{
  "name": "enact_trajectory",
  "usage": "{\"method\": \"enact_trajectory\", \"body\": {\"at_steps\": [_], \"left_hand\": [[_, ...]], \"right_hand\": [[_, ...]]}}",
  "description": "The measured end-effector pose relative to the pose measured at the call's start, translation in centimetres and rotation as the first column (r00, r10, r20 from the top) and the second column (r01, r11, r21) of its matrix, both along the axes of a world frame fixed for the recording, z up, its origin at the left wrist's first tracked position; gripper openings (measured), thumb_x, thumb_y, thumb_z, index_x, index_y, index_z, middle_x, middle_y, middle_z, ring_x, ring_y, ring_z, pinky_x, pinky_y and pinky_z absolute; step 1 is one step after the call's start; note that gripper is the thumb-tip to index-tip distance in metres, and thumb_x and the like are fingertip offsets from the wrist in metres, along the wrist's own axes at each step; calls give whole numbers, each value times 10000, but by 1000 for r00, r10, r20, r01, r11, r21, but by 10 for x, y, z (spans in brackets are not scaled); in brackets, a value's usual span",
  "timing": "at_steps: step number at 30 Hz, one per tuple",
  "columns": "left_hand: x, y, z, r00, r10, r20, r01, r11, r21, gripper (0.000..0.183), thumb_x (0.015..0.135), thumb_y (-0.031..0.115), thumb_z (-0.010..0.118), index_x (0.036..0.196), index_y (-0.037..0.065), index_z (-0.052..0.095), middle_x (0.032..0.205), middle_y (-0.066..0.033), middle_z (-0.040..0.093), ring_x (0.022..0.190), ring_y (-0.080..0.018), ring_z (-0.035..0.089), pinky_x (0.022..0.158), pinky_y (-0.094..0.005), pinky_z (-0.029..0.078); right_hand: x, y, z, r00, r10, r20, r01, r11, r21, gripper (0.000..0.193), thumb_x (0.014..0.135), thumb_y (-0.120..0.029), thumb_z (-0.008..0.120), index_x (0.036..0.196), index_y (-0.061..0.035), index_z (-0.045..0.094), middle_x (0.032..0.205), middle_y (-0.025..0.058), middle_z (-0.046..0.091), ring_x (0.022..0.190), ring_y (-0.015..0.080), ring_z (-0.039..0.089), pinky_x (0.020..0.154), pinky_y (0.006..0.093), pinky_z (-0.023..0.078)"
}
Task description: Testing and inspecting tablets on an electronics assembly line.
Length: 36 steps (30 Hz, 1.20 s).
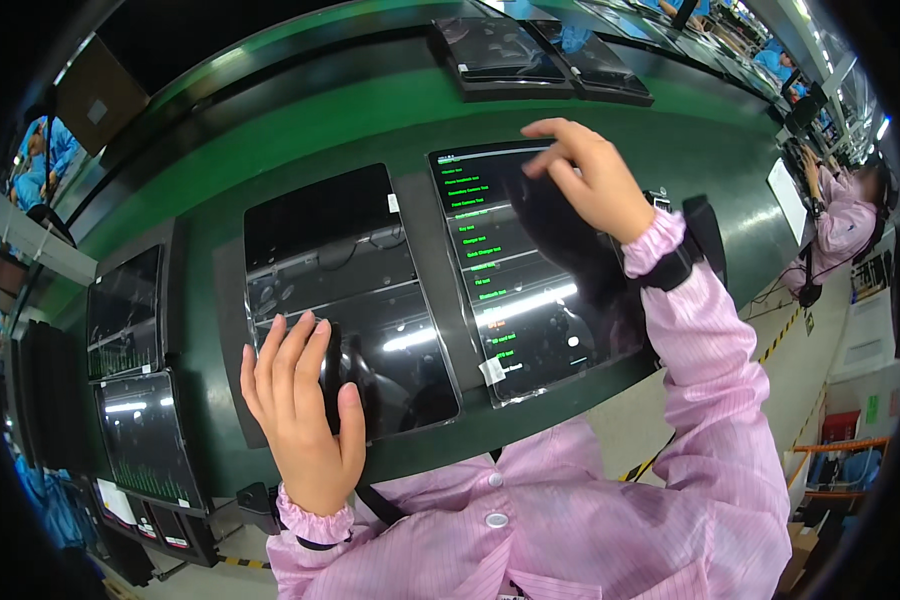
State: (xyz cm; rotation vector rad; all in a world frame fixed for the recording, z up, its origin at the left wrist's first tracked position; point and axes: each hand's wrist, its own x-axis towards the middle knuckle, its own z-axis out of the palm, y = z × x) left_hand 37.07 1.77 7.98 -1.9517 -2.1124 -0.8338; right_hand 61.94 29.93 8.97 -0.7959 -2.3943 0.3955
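Note:
Two large black tablets lie side by side on dark pads in front of me. The left tablet (340, 250) has a dark, reflective screen and a small white tag at its upper right corner. My left hand (305, 410) rests over its lower left part, fingers spread and holding nothing. Lit up on the right tablet (530, 320) is a list of green text lines on black, with a white tag at its lower left. Above its upper right part hovers my right hand (595, 180), fingers apart and partly bent, with nothing in it. One fingertip is blurred; I cannot tell whether it touches the screen.
More tablets stand at the left, an upper one (125, 310) and a lower one (145, 435). Two others (500, 50) lie on dark pads at the far side of the green bench (370, 135). A co-worker in pink (845, 225) sits at the right beside a white sheet (787, 200).

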Motion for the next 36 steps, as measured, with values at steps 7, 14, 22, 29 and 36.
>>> {"method": "enact_trajectory", "body": {"at_steps": [7, 14, 22, 29, 36], "left_hand": [[9, 6, 1, 1000, -9, -11, 9, 1000, -4, 454, 888, 66, 508, 1339, 14, 524, 1379, -145, 534, 1364, -343, 423, 1169, -526, 202], [14, 4, 0, 999, -30, -21, 29, 999, -32, 467, 862, 114, 582, 1322, 42, 542, 1380, -132, 528, 1352, -352, 426, 1152, -564, 194], [27, 12, -1, 993, -96, -62, 91, 993, -71, 449, 832, 102, 619, 1277, 56, 577, 1369, -129, 534, 1349, -352, 431, 1152, -569, 199], [29, 8, -1, 994, -67, -83, 60, 995, -77, 419, 859, 53, 561, 1277, 40, 582, 1367, -139, 542, 1361, -337, 429, 1168, -534, 209], [28, 7, 9, 989, -138, -54, 129, 981, -142, 648, 741, 304, 759, 1309, 63, 563, 1404, -154, 501, 1370, -366, 411, 1157, -565, 203]], "right_hand": [[22, -6, 1, 996, -87, -31, 89, 994, 65, 382, 859, -47, 508, 1236, -21, 564, 882, 83, 744, 838, 261, 605, 820, 370, 485], [79, -97, 14, 946, -251, -203, 235, 967, -100, 189, 943, -45, 514, 1113, 18, 572, 851, 97, 743, 782, 122, 654, 743, 272, 488], [103, -137, -3, 974, -120, -194, 114, 992, -45, 94, 883, 27, 549, 876, 23, 644, 825, 97, 643, 771, 171, 563, 684, 283, 457], [108, -153, -22, 964, -116, -241, 90, 989, -115, 104, 830, 7, 585, 861, 10, 684, 811, 86, 611, 787, 190, 540, 690, 309, 457], [87, -139, -6, 952, -155, -263, 120, 982, -145, 162, 863, 3, 565, 1002, 38, 642, 1006, 134, 662, 888, 243, 582, 787, 326, 488]]}}
